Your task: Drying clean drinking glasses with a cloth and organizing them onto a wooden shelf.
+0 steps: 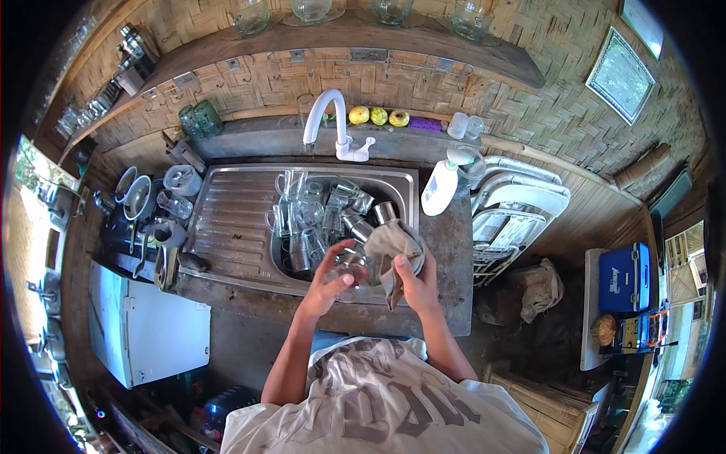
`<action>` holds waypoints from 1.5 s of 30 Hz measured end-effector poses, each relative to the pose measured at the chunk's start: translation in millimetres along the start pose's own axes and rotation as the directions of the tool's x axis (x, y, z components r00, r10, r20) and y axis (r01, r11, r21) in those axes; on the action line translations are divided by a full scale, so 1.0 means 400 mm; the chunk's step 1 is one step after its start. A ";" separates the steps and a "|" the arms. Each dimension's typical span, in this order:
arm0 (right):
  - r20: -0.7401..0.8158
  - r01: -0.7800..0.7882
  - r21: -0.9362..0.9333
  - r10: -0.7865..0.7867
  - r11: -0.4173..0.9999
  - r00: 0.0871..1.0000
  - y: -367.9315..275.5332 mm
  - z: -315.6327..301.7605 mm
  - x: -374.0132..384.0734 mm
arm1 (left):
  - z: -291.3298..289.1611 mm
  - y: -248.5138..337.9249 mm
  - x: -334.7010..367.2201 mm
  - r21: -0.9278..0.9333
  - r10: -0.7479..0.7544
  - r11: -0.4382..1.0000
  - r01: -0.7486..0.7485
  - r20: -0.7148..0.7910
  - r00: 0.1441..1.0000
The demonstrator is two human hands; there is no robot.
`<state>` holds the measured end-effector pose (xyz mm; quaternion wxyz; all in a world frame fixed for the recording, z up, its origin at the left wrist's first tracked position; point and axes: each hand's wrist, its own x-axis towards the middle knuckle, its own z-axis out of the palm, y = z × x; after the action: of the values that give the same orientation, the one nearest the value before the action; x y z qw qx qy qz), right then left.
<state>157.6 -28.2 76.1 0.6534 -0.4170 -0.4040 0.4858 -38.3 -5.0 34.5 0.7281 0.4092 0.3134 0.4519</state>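
Note:
Over the front edge of the sink, my left hand has its fingers curled round a clear drinking glass. To its right, my right hand grips a greyish-beige cloth, which bunches up at the top and hangs down in a fold. The cloth and the glass are close together; whether they touch I cannot tell. Behind my hands, the steel sink basin holds several clear glass mugs and shiny metal cups. One metal cup stands just behind the cloth.
A white tap arches behind the basin. The ribbed drainboard lies left, with pans beyond it. Right of the basin stands a white bottle. Yellowish fruits line the back ledge, under a wooden shelf. Folded chairs lean at right.

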 end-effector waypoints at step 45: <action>-0.256 -0.256 -0.967 -0.081 0.016 0.963 0.177 -0.257 -0.201 | 0.086 -0.230 0.020 -0.354 -0.283 0.903 0.242 -0.069 0.957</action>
<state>216.1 -109.3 -33.7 0.1860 -0.8330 -0.5187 0.0494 30.3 -31.9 -31.0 0.8223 0.2031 0.3249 0.4207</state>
